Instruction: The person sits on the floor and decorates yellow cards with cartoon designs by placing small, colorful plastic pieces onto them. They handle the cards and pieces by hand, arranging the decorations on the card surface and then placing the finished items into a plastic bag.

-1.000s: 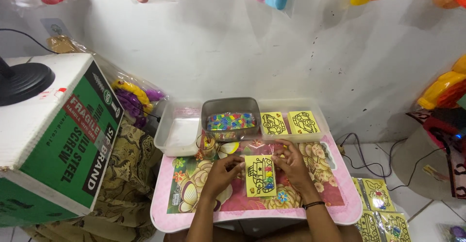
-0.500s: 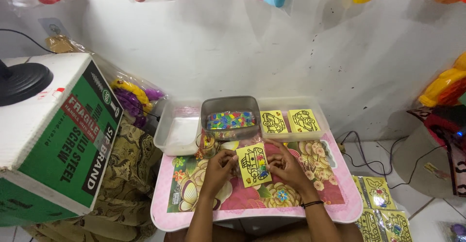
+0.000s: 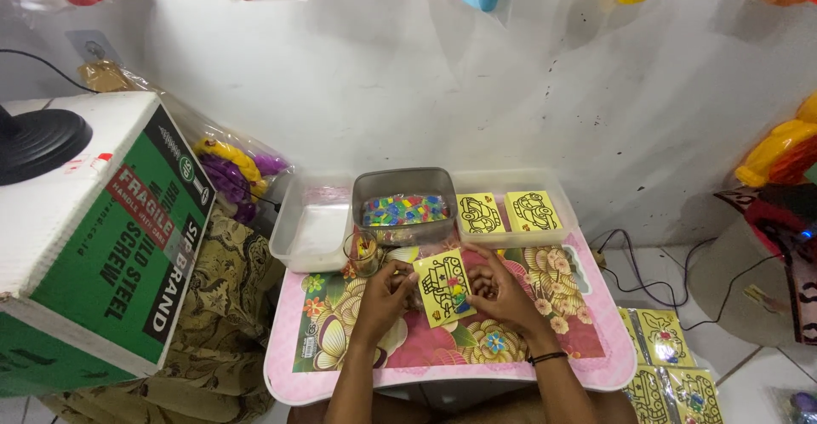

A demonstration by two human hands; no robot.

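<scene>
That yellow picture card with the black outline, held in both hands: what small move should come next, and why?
Probably lay the yellow picture card flat on the pink flowered table. Left hand and right hand hold it tilted, partly coloured, beside the grey tub of coloured bits.

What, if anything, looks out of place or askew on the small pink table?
Nothing looks spilled or damaged. Only the yellow card sits tilted, raised between the left hand and right hand; two like cards lie flat in their tray.
</scene>
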